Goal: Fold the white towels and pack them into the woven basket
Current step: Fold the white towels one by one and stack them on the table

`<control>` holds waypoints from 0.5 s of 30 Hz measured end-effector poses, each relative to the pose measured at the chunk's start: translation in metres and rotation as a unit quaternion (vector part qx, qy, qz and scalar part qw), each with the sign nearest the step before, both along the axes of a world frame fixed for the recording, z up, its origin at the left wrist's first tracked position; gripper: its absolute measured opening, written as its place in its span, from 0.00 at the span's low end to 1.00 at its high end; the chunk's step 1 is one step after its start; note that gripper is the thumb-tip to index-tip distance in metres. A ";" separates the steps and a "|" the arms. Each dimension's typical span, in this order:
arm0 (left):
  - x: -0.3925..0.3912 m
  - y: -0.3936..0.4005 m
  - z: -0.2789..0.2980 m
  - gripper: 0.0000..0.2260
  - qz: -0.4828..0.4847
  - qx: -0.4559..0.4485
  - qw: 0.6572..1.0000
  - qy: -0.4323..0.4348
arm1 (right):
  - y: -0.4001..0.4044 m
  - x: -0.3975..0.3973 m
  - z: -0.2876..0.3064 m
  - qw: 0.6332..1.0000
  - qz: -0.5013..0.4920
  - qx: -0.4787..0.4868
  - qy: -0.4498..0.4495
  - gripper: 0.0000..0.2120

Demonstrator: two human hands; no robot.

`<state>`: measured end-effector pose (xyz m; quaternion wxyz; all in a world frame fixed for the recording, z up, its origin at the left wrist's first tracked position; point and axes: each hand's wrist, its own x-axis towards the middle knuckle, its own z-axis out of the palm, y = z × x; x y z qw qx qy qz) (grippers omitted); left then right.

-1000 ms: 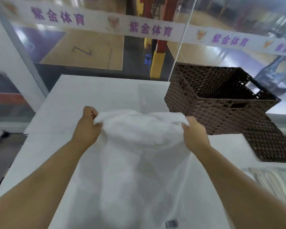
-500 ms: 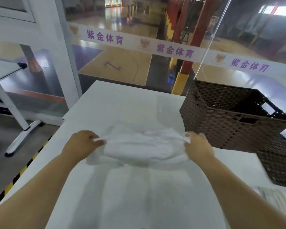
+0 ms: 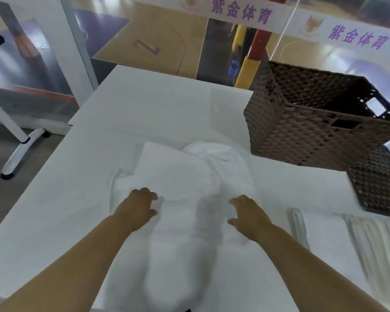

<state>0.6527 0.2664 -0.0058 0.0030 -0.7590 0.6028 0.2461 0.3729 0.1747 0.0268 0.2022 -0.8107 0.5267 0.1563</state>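
Neither hand grips: left hand (image 3: 136, 207) and right hand (image 3: 245, 210) hover palms down over white towel (image 3: 185, 199), fingers loosely spread, contact unclear. Half second ago both pinched towel's far edge; now released, pulled back nearer body. Towel lies on white table (image 3: 158, 109), far part folded over, rumpled at right; near end blurred, cut off by frame. Folded towels (image 3: 338, 235) right, partly out of view. Woven basket (image 3: 302, 131) far right on table, interior dark.
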 end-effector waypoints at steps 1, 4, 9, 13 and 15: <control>-0.004 -0.006 -0.005 0.22 -0.029 0.000 1.000 -0.009 | 0.002 0.001 -0.006 1.000 0.011 0.010 0.001 0.29; -0.013 -0.021 -0.023 0.26 -0.105 0.009 0.994 -0.040 | 0.003 -0.002 -0.025 0.999 0.030 0.022 0.035 0.30; -0.013 -0.029 -0.045 0.19 -0.114 0.006 0.992 -0.057 | -0.003 -0.012 -0.046 0.998 0.012 -0.012 0.059 0.29; -0.008 -0.029 -0.051 0.17 -0.108 -0.034 0.992 -0.054 | -0.005 -0.024 -0.057 0.998 -0.014 -0.023 0.051 0.30; -0.006 -0.028 -0.047 0.16 -0.098 -0.066 0.992 -0.034 | -0.006 -0.027 -0.060 0.998 -0.015 -0.018 0.051 0.29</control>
